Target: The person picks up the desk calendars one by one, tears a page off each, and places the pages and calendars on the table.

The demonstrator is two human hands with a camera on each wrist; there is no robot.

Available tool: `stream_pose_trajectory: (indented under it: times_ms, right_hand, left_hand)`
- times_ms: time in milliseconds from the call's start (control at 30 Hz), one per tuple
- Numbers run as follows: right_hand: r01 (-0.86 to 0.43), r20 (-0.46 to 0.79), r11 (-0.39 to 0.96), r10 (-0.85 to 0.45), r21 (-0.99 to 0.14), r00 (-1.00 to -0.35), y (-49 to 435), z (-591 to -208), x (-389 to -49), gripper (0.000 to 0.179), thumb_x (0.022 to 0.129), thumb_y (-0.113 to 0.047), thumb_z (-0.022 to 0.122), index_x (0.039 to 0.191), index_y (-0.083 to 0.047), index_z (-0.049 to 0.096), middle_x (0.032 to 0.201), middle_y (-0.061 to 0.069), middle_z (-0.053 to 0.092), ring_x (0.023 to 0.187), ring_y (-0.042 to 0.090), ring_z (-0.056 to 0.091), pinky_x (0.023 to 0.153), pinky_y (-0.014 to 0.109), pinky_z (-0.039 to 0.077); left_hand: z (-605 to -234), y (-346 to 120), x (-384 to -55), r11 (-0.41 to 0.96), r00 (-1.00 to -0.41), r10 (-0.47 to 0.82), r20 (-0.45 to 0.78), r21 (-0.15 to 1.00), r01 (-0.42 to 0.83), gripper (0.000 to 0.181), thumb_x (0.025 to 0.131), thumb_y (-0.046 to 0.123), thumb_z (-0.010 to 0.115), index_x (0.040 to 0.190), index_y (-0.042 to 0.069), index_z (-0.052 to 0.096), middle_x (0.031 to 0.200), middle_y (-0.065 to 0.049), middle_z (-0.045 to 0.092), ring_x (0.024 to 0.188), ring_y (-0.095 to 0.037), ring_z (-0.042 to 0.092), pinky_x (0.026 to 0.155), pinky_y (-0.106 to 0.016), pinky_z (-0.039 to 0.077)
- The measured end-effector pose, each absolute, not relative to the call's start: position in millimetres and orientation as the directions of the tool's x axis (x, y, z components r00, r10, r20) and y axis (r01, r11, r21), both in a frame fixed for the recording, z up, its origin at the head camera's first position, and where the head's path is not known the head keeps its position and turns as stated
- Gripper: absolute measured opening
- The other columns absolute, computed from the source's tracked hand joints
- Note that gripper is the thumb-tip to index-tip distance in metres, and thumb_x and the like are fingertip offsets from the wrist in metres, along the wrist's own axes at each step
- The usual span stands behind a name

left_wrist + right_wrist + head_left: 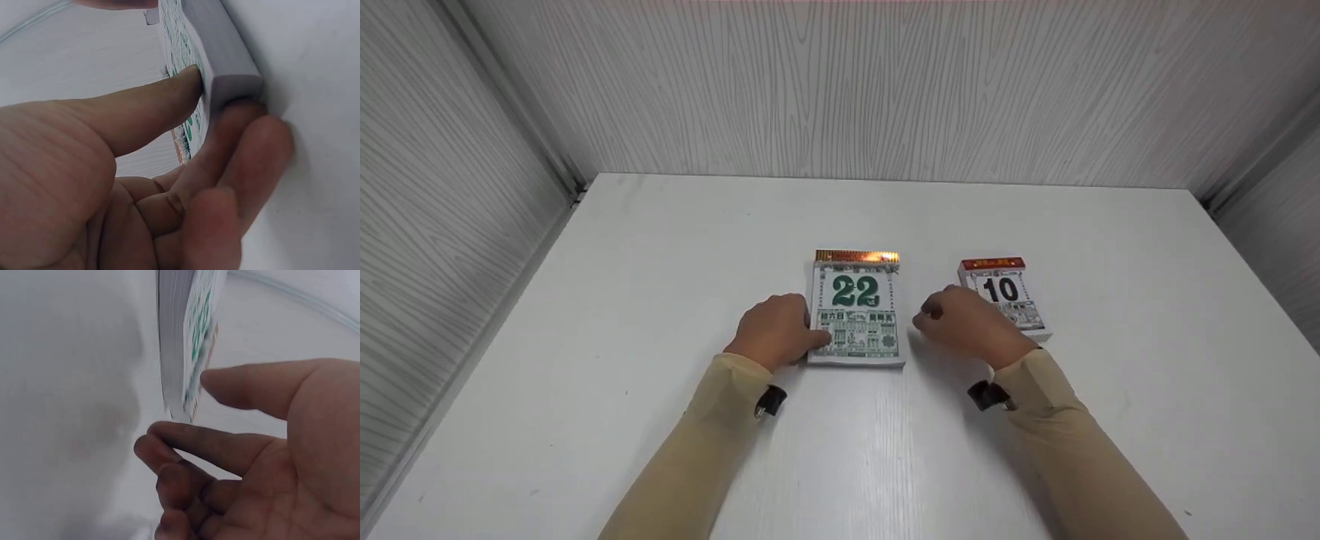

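A thick tear-off calendar [856,319] with a green 22 and a shiny gold-and-red top strip lies face up on the table. My left hand [774,330] grips its left edge, the thumb over the printed page. In the left wrist view, the fingers press against the side of the calendar's page block [216,39]. Just right of the calendar is my right hand [971,322], its fingers loosely curled around nothing. The right wrist view shows a gap between thumb and fingers, with the calendar's side [174,332] beyond them.
A smaller tear-off calendar [1000,290] with a black 10 and a red top strip lies to the right, partly hidden by my right hand. The white table [697,232] meets a grey wood-grain panel [840,90] at the back, with similar panels at both sides.
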State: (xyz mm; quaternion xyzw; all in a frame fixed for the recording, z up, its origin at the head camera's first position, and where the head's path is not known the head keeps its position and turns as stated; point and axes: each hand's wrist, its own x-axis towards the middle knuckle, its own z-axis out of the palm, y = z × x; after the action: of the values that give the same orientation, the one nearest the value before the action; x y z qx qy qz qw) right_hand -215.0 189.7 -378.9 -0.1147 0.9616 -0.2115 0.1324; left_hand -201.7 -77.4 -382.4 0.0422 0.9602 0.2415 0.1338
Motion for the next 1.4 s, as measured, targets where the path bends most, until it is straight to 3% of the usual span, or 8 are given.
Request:
stream_pose_trajectory:
  times_ms: [167,333,500,633,867,1067,1400]
  right_hand:
    - [-0.294,-0.19,0.848,-0.409,-0.441,-0.893,178,-385,-209,0.036,0.1,-0.028,0.064,0.125,-0.003,0.072,0.114,0.012,0.064,0.102,0.027,0.061,0.092,0.045,0.052]
    - [-0.316,-0.216,0.856,-0.427,-0.409,-0.878,175,-381,-202,0.031,0.099,-0.028,0.069,0.123,-0.009,0.073,0.107,0.006,0.062,0.092,0.022,0.058,0.084,0.04,0.052]
    - [-0.351,-0.243,0.857,-0.458,-0.377,-0.855,173,-375,-197,0.027,0.096,-0.027,0.074,0.115,-0.007,0.075,0.1,0.004,0.063,0.088,0.02,0.057,0.082,0.039,0.051]
    - [-0.319,-0.283,0.865,-0.441,-0.387,-0.852,171,-375,-195,0.027,0.095,-0.03,0.076,0.11,-0.008,0.072,0.098,0.002,0.064,0.09,0.021,0.057,0.084,0.04,0.051]
    - [-0.218,-0.333,0.871,-0.384,-0.44,-0.861,170,-383,-199,0.039,0.097,-0.037,0.073,0.117,-0.006,0.061,0.103,0.005,0.061,0.092,0.023,0.058,0.083,0.039,0.05]
    - [-0.224,-0.304,0.866,-0.383,-0.446,-0.872,167,-382,-201,0.039,0.095,-0.033,0.075,0.114,-0.003,0.06,0.102,0.006,0.057,0.091,0.022,0.055,0.083,0.038,0.049]
    - [-0.18,-0.333,0.851,-0.376,-0.493,-0.865,172,-379,-199,0.036,0.092,-0.028,0.079,0.111,-0.005,0.059,0.098,0.006,0.06,0.09,0.022,0.054,0.08,0.037,0.047]
  left_hand:
    - [-382,-76,-201,0.897,-0.957,0.175,-0.232,0.439,0.057,0.026,0.091,0.029,0.079,0.084,0.006,0.069,0.067,-0.002,0.062,0.062,-0.017,0.054,0.057,-0.031,0.04]
    - [-380,-77,-197,0.896,-0.937,0.225,-0.268,0.436,0.09,0.027,0.089,0.031,0.081,0.088,0.008,0.066,0.076,-0.002,0.061,0.069,-0.018,0.052,0.061,-0.032,0.04]
    - [-375,-81,-195,0.886,-0.902,0.26,-0.346,0.458,0.079,0.028,0.086,0.031,0.083,0.085,0.009,0.066,0.074,-0.002,0.061,0.066,-0.017,0.052,0.058,-0.03,0.04]
    - [-372,-89,-196,0.883,-0.884,0.252,-0.394,0.467,0.044,0.026,0.088,0.033,0.08,0.086,0.01,0.069,0.075,-0.003,0.064,0.065,-0.017,0.054,0.059,-0.031,0.042]
    - [-377,-87,-200,0.879,-0.947,0.163,-0.276,0.477,0.012,0.035,0.093,0.034,0.074,0.107,0.002,0.073,0.092,-0.005,0.069,0.079,-0.021,0.058,0.068,-0.033,0.046]
    - [-380,-79,-200,0.885,-0.958,0.15,-0.243,0.465,0.02,0.028,0.09,0.027,0.079,0.1,0.002,0.07,0.087,-0.006,0.067,0.079,-0.022,0.056,0.07,-0.034,0.045]
    - [-379,-73,-200,0.887,-0.93,0.191,-0.315,0.461,0.026,0.022,0.094,0.025,0.077,0.098,0.005,0.067,0.087,-0.005,0.063,0.079,-0.02,0.054,0.068,-0.032,0.041]
